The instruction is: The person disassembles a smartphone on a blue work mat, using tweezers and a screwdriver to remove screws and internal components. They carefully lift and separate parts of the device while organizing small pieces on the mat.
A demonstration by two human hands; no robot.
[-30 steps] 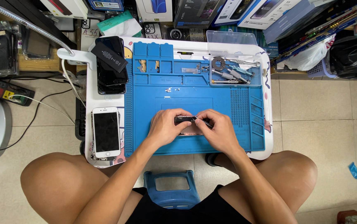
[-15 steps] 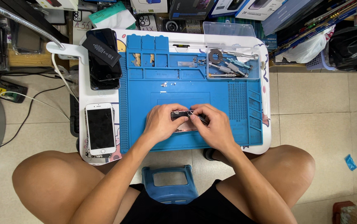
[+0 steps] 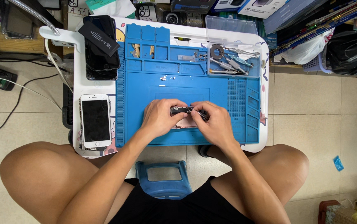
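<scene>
Gripping: left hand (image 3: pixel 159 117) and right hand (image 3: pixel 215 121) pinch phone (image 3: pixel 181 111) over blue mat (image 3: pixel 178 83).
Change: hands and phone unmoved.

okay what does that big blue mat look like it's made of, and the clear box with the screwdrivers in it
Blue mat: probably silicone or soft rubber, with a matte surface, moulded ridges and shallow compartments.
Clear box: likely hard plastic; it is see-through with glossy edges, and the metal-looking screwdrivers show through it.
Both hands work over the mat, not touching the box.
</scene>
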